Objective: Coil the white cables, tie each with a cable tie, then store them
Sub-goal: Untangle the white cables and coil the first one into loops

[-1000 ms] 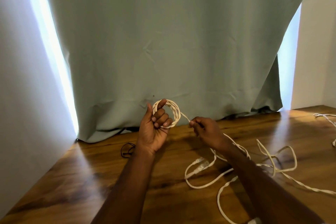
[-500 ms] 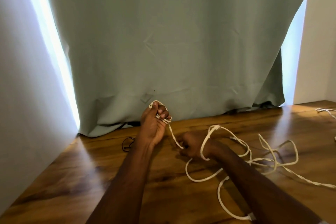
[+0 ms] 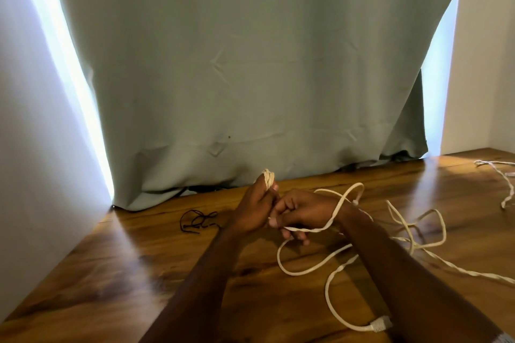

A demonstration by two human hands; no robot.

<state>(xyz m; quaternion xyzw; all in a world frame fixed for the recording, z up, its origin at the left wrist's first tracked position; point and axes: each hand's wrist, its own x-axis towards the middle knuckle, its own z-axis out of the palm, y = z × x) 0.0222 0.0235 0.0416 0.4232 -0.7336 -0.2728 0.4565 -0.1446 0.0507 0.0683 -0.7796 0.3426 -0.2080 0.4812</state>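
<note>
My left hand (image 3: 255, 207) was closed round the coil (image 3: 268, 177), and only its top turns showed above my fingers, near the foot of the curtain (image 3: 250, 64). My right hand (image 3: 302, 213) sat just beside the left, touching it at the fingertips, and its grip pinched the free run of the white cable (image 3: 306, 229) where it came out of the coil. From that pinch the cable ran right across my right wrist, rose in a loop (image 3: 348, 195) above the bench (image 3: 111, 273), and dropped again behind my forearm.

Below my right hand the cable lay on the wood in a wide curve, then swung near and right to end in a plug (image 3: 379, 325) at the near edge, beside my right forearm. More slack (image 3: 418, 231) lay in loose tangles to the right of my arm, with a twisted length running off the right edge. A second white cable (image 3: 501, 175) lay well apart at the far right, near the wall (image 3: 487, 64).

To the left of my left hand, a bunch of thin black ties (image 3: 198, 221) lay flat on the bench, apart from both hands and from the cables. The curtain hung down to the far edge of the bench, with bright light showing at both of its sides.
</note>
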